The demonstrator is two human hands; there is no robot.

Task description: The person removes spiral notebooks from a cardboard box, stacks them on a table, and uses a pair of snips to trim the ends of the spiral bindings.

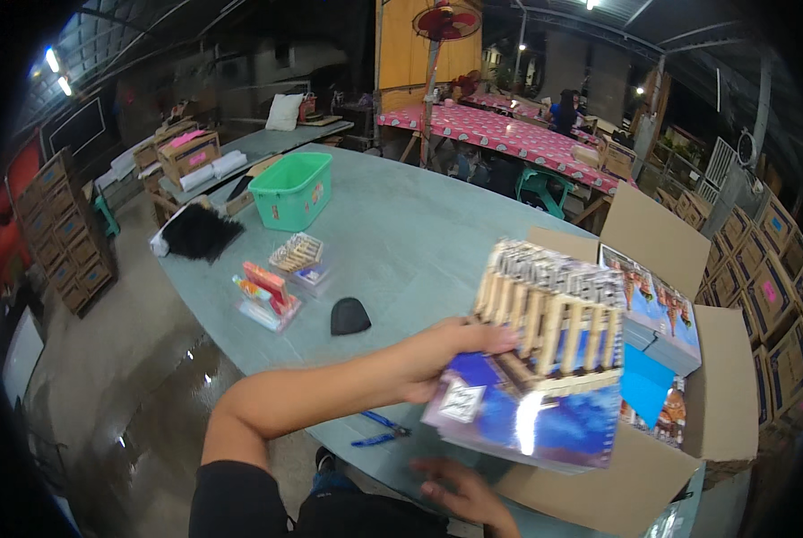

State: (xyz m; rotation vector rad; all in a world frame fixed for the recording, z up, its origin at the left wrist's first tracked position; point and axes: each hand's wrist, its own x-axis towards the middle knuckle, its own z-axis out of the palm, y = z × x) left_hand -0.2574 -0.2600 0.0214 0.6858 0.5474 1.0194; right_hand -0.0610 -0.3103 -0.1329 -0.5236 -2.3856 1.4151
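Observation:
My left hand grips a thick stack of glossy notebooks by its left side, thumb on top. A temple with pale columns against a blue sky is printed on the top cover, and a spiral binding runs along the right edge. The stack hangs tilted over the near left flap of an open cardboard box. More notebooks stand piled inside that box, with a bright blue sheet beside them. Low at the table's front edge, my right hand is open and holds nothing, its fingers apart.
On the grey table lie blue-handled pliers, a black pouch-like pad, small notebook stacks and a green plastic tub. Cartons are stacked at right. A person is far back.

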